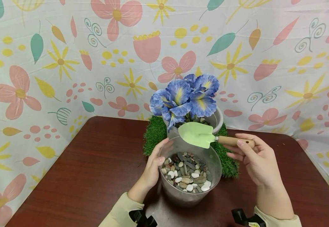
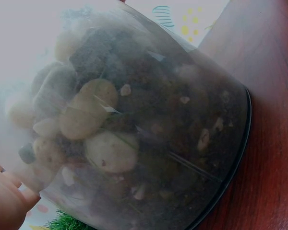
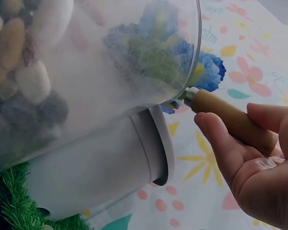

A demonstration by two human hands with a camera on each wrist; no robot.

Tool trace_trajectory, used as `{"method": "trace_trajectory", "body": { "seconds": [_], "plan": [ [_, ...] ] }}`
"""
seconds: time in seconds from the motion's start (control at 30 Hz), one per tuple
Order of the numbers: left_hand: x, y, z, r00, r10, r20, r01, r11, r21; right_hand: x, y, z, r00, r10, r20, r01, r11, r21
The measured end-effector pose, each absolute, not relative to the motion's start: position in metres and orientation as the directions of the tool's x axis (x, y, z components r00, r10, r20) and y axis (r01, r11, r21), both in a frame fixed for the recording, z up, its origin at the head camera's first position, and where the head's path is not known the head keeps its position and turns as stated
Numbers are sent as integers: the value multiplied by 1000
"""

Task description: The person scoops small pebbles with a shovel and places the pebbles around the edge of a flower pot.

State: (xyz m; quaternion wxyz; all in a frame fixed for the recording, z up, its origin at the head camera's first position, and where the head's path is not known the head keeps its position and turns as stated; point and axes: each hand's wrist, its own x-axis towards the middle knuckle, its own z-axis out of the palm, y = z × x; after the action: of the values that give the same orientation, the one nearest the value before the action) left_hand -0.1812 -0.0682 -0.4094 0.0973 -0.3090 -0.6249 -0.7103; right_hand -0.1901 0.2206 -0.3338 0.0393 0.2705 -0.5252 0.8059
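"Head view: the right hand (image 1: 262, 160) pinches the green trowel (image 1: 209, 137) by its handle (image 1: 225, 140), blade above the far rim of the clear tub (image 1: 185, 198)!"
"And the left hand (image 1: 150, 168)?"
"Curved round the tub's left side. Pebbles (image 1: 185, 171) inside, worktop (image 1: 96, 157) below, blue flowers (image 1: 181, 97) in a pale pot (image 1: 218, 121) just beyond."
"Left wrist view?"
"Pebbles behind cloudy plastic, part of that hand at the edge."
"Right wrist view?"
"Handle between thumb and fingers, blade blurred beyond the tub."

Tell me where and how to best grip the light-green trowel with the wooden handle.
Likely by its slim wooden handle, coming from the right, where the right hand holds it: the handle points that way, and the broad green blade points left.
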Motion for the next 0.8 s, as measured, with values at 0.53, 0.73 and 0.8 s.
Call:
{"method": "trace_trajectory", "body": {
  "seconds": [0.53,0.73,0.8],
  "plan": [
    [-181,-68,-411,-798,239,554,517,-202,832,-185,208,-330,-858,-194,476,-394,-348,-851],
    [-181,-68,-409,-794,241,558,519,-208,829,-176,199,-326,-869,-151,472,-465,-80,-882],
    [-181,-68,-410,-796,241,556,519,-201,831,-175,197,-326,-855,-155,495,-496,-37,-868]
  ]
}}
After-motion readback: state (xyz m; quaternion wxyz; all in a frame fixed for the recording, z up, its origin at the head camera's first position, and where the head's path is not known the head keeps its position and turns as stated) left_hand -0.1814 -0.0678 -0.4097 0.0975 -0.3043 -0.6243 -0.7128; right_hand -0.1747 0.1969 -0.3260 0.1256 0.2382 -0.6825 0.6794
